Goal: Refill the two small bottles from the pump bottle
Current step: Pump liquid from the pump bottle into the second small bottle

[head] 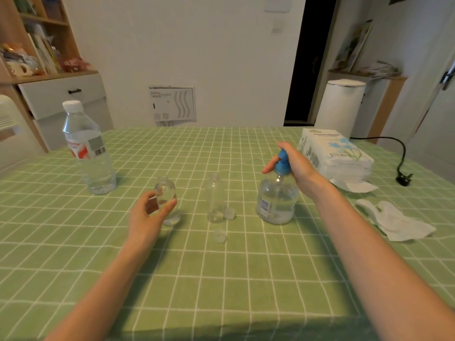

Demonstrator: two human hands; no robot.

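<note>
A clear pump bottle (277, 201) with a blue pump head stands at centre right on the green checked tablecloth (221, 279). My right hand (293, 166) grips its blue head from the right. Two small clear bottles stand uncapped. The left small bottle (165, 193) is round-shouldered, and my left hand (150, 215) curls its thumb and fingers round its lower part. The middle small bottle (215, 198) is taller and slimmer and stands free between the hands. One clear cap (229, 214) lies at its base, another cap (219, 236) lies a little nearer to me.
A large water bottle (87, 148) with a white cap stands at the far left. A tissue pack (337, 156) lies far right, with crumpled tissues (394, 222) nearer and a black plug and cable (403, 178) beyond. A white bin (339, 107) stands behind the table.
</note>
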